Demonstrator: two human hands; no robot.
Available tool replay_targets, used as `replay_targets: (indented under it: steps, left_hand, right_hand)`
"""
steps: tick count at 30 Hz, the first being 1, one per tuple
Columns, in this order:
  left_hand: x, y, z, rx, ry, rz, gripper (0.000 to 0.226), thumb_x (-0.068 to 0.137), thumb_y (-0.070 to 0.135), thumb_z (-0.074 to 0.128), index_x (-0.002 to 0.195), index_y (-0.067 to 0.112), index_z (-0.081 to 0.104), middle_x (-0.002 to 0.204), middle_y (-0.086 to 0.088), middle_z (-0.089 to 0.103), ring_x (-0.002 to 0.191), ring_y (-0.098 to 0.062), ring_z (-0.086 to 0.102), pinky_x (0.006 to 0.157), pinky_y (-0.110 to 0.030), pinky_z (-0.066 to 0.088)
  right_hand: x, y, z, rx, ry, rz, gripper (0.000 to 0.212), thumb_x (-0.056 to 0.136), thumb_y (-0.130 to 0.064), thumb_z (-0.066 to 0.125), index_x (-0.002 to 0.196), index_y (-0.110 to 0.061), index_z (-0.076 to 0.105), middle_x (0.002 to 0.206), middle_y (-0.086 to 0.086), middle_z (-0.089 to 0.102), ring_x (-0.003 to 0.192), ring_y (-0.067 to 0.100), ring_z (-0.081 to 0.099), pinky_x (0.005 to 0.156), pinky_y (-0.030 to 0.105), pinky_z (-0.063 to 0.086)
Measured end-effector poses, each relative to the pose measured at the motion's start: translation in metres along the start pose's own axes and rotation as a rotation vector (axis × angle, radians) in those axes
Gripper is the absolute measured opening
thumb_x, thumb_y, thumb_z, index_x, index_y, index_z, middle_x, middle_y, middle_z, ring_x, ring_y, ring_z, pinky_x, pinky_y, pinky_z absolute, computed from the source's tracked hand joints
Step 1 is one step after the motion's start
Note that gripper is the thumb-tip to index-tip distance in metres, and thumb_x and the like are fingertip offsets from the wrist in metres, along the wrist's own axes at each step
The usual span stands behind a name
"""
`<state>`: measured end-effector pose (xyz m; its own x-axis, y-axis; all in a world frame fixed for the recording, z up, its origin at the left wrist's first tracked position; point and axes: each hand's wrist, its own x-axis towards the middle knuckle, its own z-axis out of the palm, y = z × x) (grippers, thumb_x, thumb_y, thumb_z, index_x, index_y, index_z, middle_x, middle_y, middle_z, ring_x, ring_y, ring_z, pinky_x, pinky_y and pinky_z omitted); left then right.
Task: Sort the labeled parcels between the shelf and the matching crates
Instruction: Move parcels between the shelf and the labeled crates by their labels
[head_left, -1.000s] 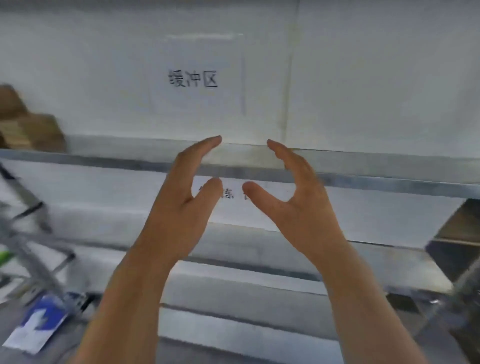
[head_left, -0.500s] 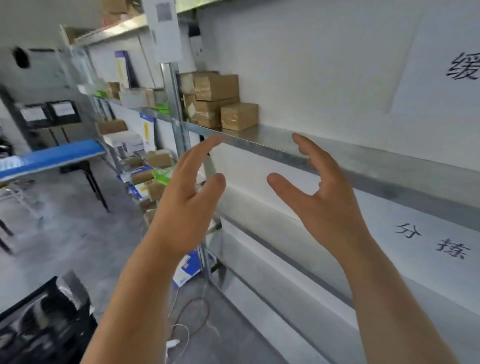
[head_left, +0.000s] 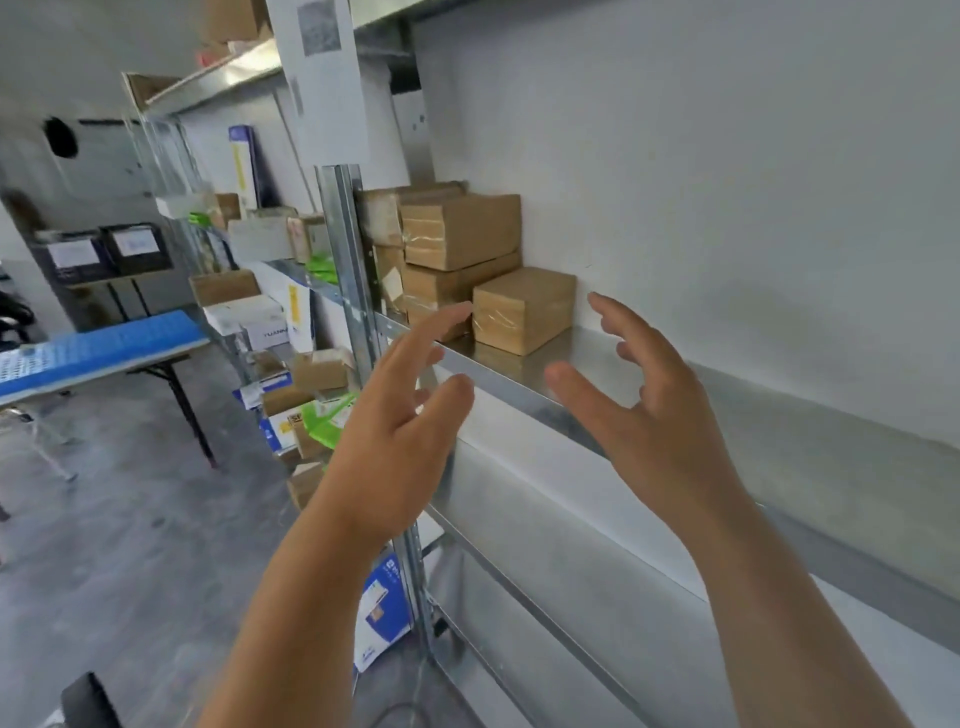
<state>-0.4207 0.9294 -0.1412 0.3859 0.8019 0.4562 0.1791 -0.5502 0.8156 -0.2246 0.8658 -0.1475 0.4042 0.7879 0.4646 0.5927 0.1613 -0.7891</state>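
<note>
Both hands are raised before the metal shelf (head_left: 649, 374), empty: the left hand (head_left: 400, 431) and right hand (head_left: 649, 415) have their fingers spread apart. The nearest brown parcel (head_left: 524, 309) sits by the shelf's front edge, just beside a stack of parcels (head_left: 457, 249) at its left end. A hurried grab could likely nudge that stack over. No crates can be identified.

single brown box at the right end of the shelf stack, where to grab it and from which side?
Probably by its two short end faces, one hand each, coming in from the open shelf front. The brown box sits alone on the metal shelf, its left side near the stack, its back by the wall. The left hand and right hand are both empty.
</note>
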Motion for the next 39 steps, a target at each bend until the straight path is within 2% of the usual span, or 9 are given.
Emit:
replay_targets:
  steps: [8,14,17,19,23,26,30,34,39]
  left_hand:
    - [0.136,-0.076,0.0,-0.043,-0.163,0.055,0.048,0.106,0.028,0.049,0.148,0.05,0.043,0.106,0.045,0.055,0.102,0.02,0.052,0.087,-0.006,0.042]
    - [0.203,-0.114,0.015,-0.047,-0.329,-0.076,0.057,0.105,0.047,0.045,0.157,0.048,0.025,0.122,0.013,0.065,0.105,-0.01,0.062,0.091,-0.032,0.045]
    - [0.215,-0.119,0.023,-0.016,-0.398,-0.138,0.06,0.105,0.06,0.034,0.161,0.044,0.019,0.155,0.006,0.046,0.135,-0.022,0.049,0.107,-0.038,0.036]
    - [0.219,-0.116,0.027,0.064,-0.434,-0.128,0.062,0.106,0.062,0.025,0.163,0.037,0.022,0.163,0.004,0.039,0.147,-0.026,0.04,0.116,-0.042,0.032]
    - [0.222,-0.109,0.033,0.121,-0.5,-0.062,0.054,0.11,0.053,0.016,0.148,0.031,0.048,0.149,0.0,0.052,0.137,-0.023,0.047,0.112,-0.04,0.033]
    - [0.222,-0.107,0.039,-0.033,-0.525,-0.103,0.025,0.11,0.048,0.032,0.109,0.039,0.055,0.105,0.016,0.059,0.098,-0.006,0.056,0.092,-0.035,0.044]
    - [0.209,-0.084,0.054,-0.187,-0.599,-0.044,0.037,0.103,0.028,0.061,0.13,0.045,0.042,0.106,0.027,0.054,0.092,-0.002,0.058,0.062,-0.014,0.051]
    - [0.179,-0.043,0.076,-0.295,-0.53,0.11,0.031,0.09,0.005,0.068,0.105,0.031,0.058,0.104,0.019,0.069,0.088,0.001,0.066,0.053,-0.008,0.048]
    - [0.106,0.02,0.109,-0.742,-0.676,0.057,0.028,0.096,-0.004,0.042,0.089,0.016,0.061,0.095,0.006,0.078,0.095,-0.013,0.074,0.073,-0.032,0.058]
  right_hand:
    - [0.089,0.03,0.064,-0.03,0.121,0.207,0.066,0.092,-0.062,0.061,0.154,-0.052,0.039,0.154,-0.026,0.043,0.141,0.004,0.042,0.114,0.041,0.045]
    - [0.138,0.038,0.102,-0.032,0.277,0.412,0.057,0.1,-0.062,0.051,0.151,-0.037,0.05,0.139,-0.011,0.061,0.119,0.017,0.064,0.107,0.048,0.053]
    - [0.156,0.044,0.119,-0.051,0.315,0.424,0.049,0.1,-0.061,0.043,0.105,-0.02,0.069,0.095,0.002,0.072,0.092,0.023,0.069,0.09,0.05,0.058]
    - [0.162,0.042,0.125,-0.048,0.374,0.441,0.049,0.104,-0.054,0.042,0.076,-0.015,0.054,0.072,0.007,0.059,0.072,0.025,0.057,0.071,0.04,0.047]
    - [0.16,0.037,0.118,0.026,0.454,0.515,0.045,0.101,-0.049,0.047,0.068,-0.019,0.053,0.061,-0.001,0.05,0.063,0.02,0.05,0.065,0.035,0.04]
    - [0.144,0.032,0.098,0.034,0.38,0.516,0.033,0.099,-0.041,0.052,0.093,-0.013,0.069,0.083,0.018,0.066,0.073,0.022,0.058,0.069,0.041,0.048]
    - [0.105,0.017,0.056,-0.036,0.42,0.415,0.043,0.104,-0.02,0.056,0.135,-0.049,0.055,0.099,0.012,0.068,0.09,0.022,0.071,0.083,0.037,0.064]
    - [0.047,0.007,0.004,-0.014,0.563,0.155,0.064,0.091,0.017,0.046,0.116,-0.041,0.056,0.094,0.0,0.066,0.086,0.011,0.064,0.066,0.02,0.05]
    - [-0.051,-0.017,-0.056,0.213,0.744,-0.043,0.031,0.077,0.015,0.035,0.078,-0.005,0.058,0.106,0.01,0.073,0.104,0.023,0.069,0.085,0.031,0.047]
